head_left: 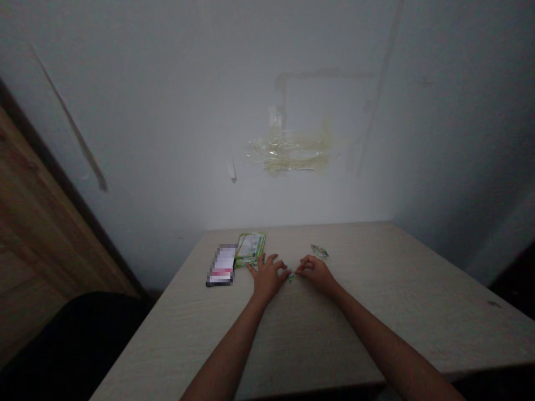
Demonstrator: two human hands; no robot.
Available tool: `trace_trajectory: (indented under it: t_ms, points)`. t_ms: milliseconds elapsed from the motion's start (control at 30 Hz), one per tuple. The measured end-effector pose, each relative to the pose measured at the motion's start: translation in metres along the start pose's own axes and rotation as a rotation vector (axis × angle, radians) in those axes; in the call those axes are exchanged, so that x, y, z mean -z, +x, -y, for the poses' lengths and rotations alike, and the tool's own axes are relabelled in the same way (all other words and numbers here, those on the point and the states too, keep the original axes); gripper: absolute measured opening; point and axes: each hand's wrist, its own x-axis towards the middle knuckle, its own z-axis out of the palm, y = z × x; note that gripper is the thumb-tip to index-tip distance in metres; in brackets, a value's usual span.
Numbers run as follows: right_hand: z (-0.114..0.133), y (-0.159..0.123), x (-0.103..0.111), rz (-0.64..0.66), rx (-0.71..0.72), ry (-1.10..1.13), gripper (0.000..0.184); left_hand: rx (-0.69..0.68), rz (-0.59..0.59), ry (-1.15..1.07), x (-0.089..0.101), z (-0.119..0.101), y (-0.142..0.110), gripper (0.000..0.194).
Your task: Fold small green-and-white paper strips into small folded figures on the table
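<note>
A small green-and-white piece point(291, 277), perhaps paper or wrapper, lies between my two hands, low over the table. My left hand point(267, 278) has its thumb and forefinger pinched at the piece's left side, while its other fingers spread out toward a stack of green-and-white packets point(251, 245). At the piece's right side, my right hand point(318, 274) is closed in a pinch with the fingers curled. Just beyond the right hand lies a small, folded-looking green-and-white item point(320, 251). The fingertips partly hide the piece, so its shape is unclear.
A phone point(221, 266) with a lit, blurred screen lies left of the packets. The pale wooden table point(292, 345) meets a grey wall point(175, 111) carrying strips of clear tape point(288, 153). A dark chair-like shape point(79, 340) and wooden panel point(50, 223) stand at the left.
</note>
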Motion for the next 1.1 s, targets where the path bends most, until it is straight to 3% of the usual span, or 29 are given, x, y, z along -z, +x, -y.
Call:
trace_trajectory:
  t_ms: [367, 633, 1100]
  points:
    - [0.004, 0.002, -0.005, 0.048, -0.016, -0.055, 0.026, 0.002, 0.052, 0.037, 0.004, -0.001, -0.001, 0.024]
    - [0.019, -0.001, -0.004, 0.016, 0.081, -0.244, 0.015, 0.030, 0.101, 0.025, 0.005, -0.003, -0.001, 0.026]
    - [0.010, 0.010, -0.010, -0.059, 0.104, -0.344, 0.015, 0.014, 0.149, 0.013, 0.008, 0.000, -0.001, 0.031]
